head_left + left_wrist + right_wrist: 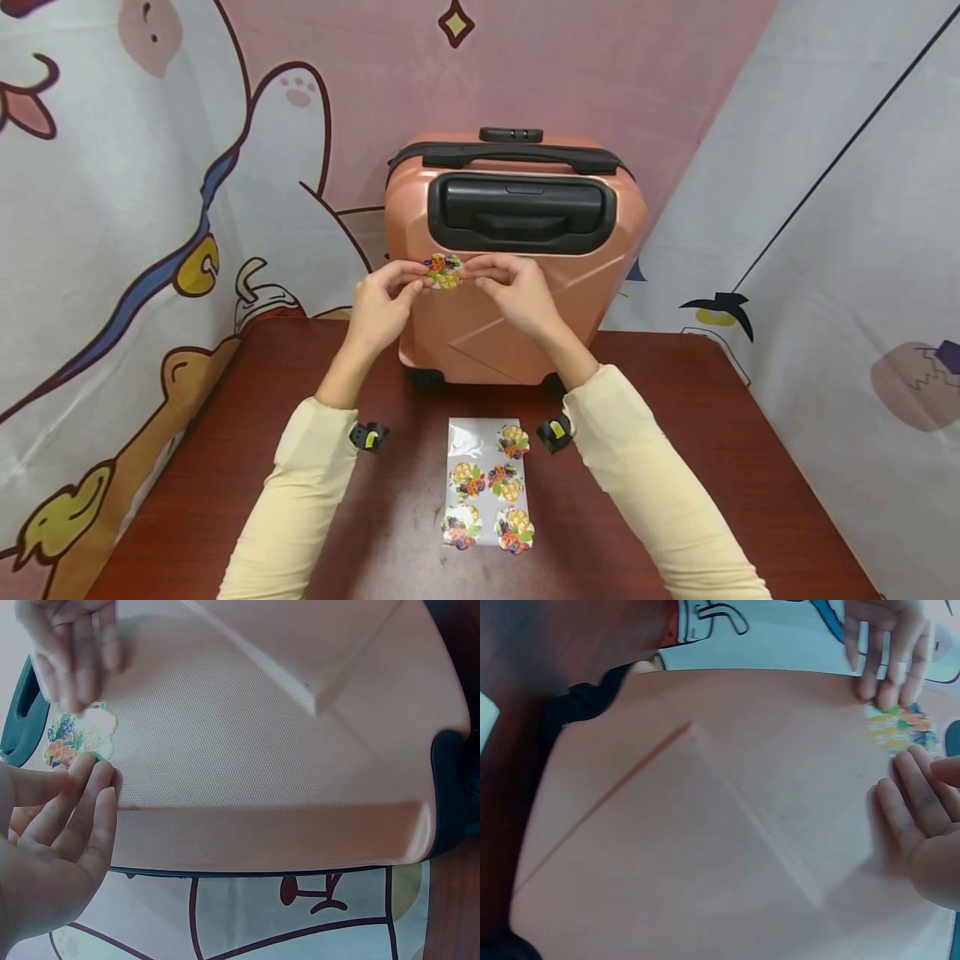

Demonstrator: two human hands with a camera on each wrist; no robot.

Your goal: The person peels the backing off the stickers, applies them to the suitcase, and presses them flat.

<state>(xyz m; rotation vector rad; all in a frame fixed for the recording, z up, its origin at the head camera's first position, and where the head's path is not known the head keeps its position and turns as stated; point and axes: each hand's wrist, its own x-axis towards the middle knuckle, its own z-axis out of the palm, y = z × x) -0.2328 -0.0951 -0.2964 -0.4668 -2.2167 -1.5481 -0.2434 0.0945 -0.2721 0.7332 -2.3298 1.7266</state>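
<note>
A fruit-patterned sticker [444, 272] is held up close to the front of an upright rose-gold suitcase [510, 325], below its black handle recess. My left hand [381, 307] pinches the sticker's left edge between thumb and fingers. On the opposite edge, my right hand [519, 292] holds it with the fingertips. In the left wrist view, the sticker [79, 736] overlaps the textured shell beside the left fingertips. The right wrist view has the sticker [904, 727] between both hands' fingertips.
On the dark red-brown table [600, 533], in front of the suitcase, lies a sticker sheet [480, 442] with several fruit stickers and a bare patch at its upper left. Cartoon-printed cloth [570, 75] hangs behind and at both sides.
</note>
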